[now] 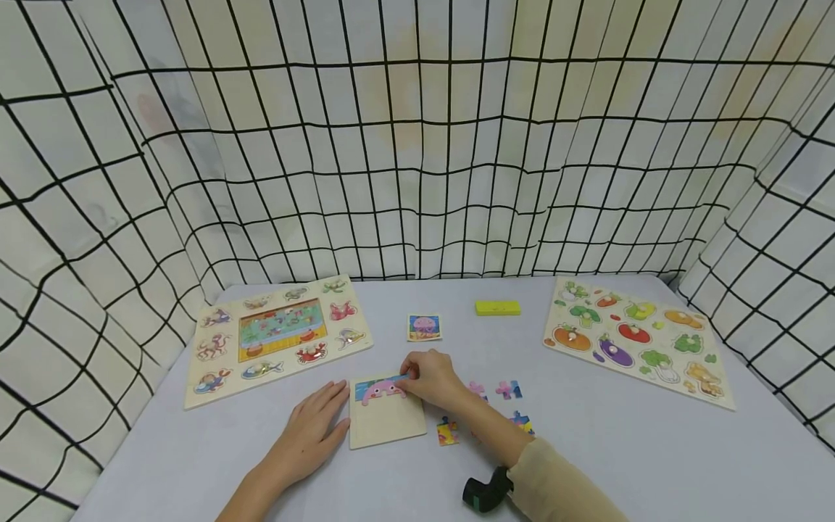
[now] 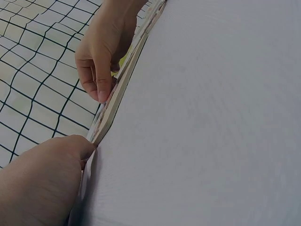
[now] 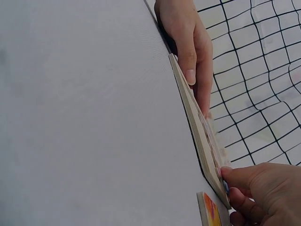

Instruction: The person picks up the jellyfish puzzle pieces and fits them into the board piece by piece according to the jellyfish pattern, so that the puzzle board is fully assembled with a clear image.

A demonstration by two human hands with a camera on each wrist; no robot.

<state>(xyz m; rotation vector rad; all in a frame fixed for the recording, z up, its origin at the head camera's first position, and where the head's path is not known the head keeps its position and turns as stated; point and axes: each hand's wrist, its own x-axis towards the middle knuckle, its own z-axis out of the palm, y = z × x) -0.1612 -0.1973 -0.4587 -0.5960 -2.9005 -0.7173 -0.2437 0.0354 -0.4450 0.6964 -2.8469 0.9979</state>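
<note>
A small square wooden puzzle tray (image 1: 388,428) lies on the white table, with a pink and blue picture strip (image 1: 378,390) along its far side. My right hand (image 1: 433,378) is over the tray's far right corner, where thumb and index finger pinch a puzzle piece (image 3: 226,187), mostly covered by the fingers. My left hand (image 1: 317,429) lies on the table along the tray's left edge, fingers extended and touching it. Loose puzzle pieces, among them a yellow and red one (image 1: 447,432) and a pink and blue one (image 1: 509,389), lie right of the tray, some partly behind the right forearm.
A sea-animal board (image 1: 225,370) lies at the left and a vegetable board (image 1: 642,337) at the right. Behind the tray are a small picture card (image 1: 425,328) and a yellow block (image 1: 497,308). Black netting (image 1: 417,174) over white cloth surrounds the table.
</note>
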